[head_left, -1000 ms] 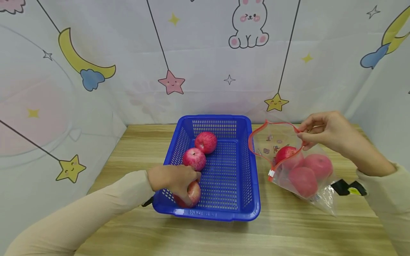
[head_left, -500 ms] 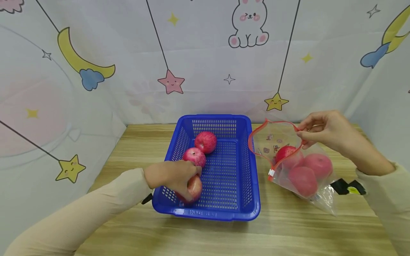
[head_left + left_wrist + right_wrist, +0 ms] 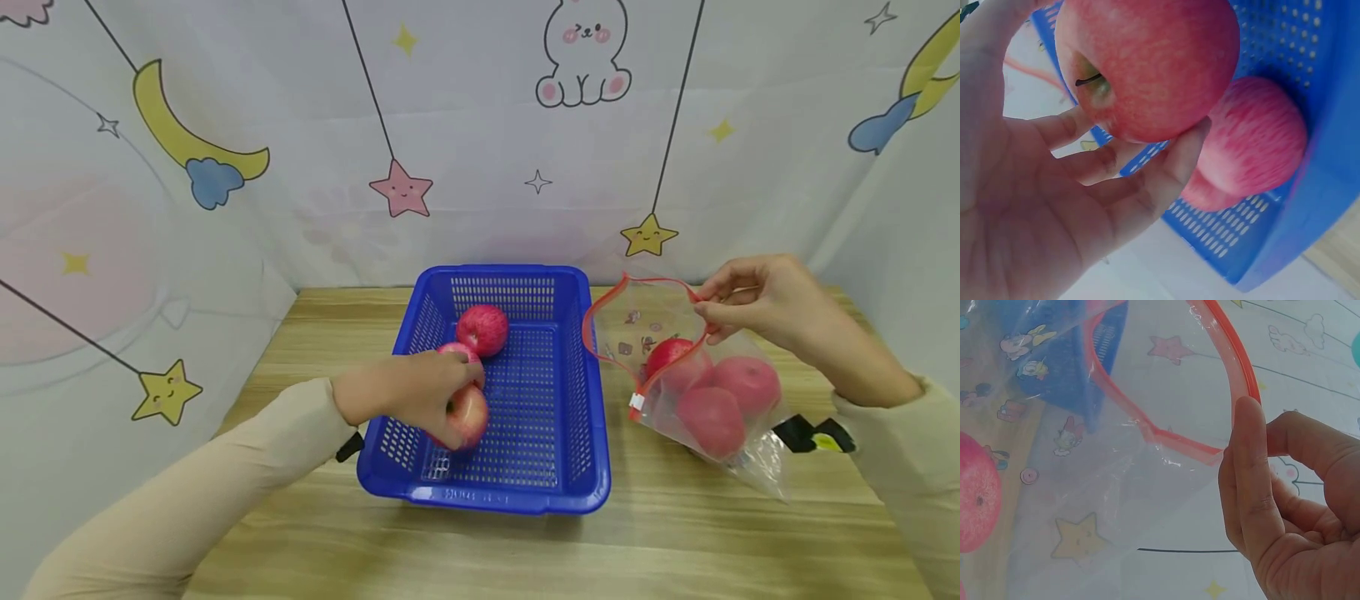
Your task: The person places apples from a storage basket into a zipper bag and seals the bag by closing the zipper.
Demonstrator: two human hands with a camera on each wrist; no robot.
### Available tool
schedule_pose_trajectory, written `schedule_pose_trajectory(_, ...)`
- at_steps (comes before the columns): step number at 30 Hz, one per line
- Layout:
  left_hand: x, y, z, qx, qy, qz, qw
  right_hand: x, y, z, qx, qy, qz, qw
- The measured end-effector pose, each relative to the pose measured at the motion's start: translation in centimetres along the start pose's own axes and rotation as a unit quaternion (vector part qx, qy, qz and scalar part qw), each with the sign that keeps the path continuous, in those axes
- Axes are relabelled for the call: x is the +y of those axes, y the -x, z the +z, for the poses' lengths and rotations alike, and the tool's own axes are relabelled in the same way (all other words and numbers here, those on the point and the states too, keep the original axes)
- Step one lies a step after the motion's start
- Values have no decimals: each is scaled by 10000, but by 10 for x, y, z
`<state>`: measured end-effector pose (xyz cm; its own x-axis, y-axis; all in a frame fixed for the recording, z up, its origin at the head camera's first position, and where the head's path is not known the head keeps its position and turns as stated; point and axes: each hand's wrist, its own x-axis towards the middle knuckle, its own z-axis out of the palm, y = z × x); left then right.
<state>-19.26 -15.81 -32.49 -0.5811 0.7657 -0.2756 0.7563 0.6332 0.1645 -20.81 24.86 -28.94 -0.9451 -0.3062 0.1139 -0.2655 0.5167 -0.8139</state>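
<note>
My left hand point(image 3: 420, 390) grips a red apple point(image 3: 468, 417) between thumb and fingers, over the near left part of a blue plastic basket point(image 3: 525, 502). In the left wrist view the held apple point(image 3: 1154, 62) shows its stem. Behind that hand lie two more apples in the basket: one partly hidden by the fingers, the other a red apple point(image 3: 483, 330) farther back. To the right, my right hand point(image 3: 765, 304) pinches the red-edged rim of a clear zip bag point(image 3: 626, 325). Its mouth gapes toward the basket, and three apples point(image 3: 712, 423) sit inside.
A wooden table point(image 3: 495, 554) carries the basket and the bag side by side. A white slider point(image 3: 637, 402) sits on the bag's red zip edge. Behind the table hangs a white cloth point(image 3: 480, 142) printed with stars, moons and a rabbit.
My left hand has lifted the apple from the basket's near left corner and moved it up and to the right. My right hand and the bag stay almost still.
</note>
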Motion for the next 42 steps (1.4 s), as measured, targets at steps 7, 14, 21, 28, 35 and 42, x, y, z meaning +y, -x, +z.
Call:
schedule_pose_trajectory(7,4,-1,-15,245,-23,32,9997,-2,0,0,18,15,49,10000)
schedule_pose_trajectory(14,4,-1,-20,425,143,108,9989,-4,2,1,44,44,69,10000)
schedule_pose_trajectory(21,3,-3,-21,528,149,193,9983,-2,1,2,65,6,66,10000)
schedule_pose_trajectory(28,2,-8,-25,880,127,332,9955,0,1,2,60,-55,62,9999)
schedule_pose_trajectory(35,4,-16,-32,1286,117,486,9904,0,1,2,65,-74,52,9999)
schedule_pose_trajectory(42,8,-27,-37,1573,179,571,9857,-1,-1,3,65,-182,6,9998)
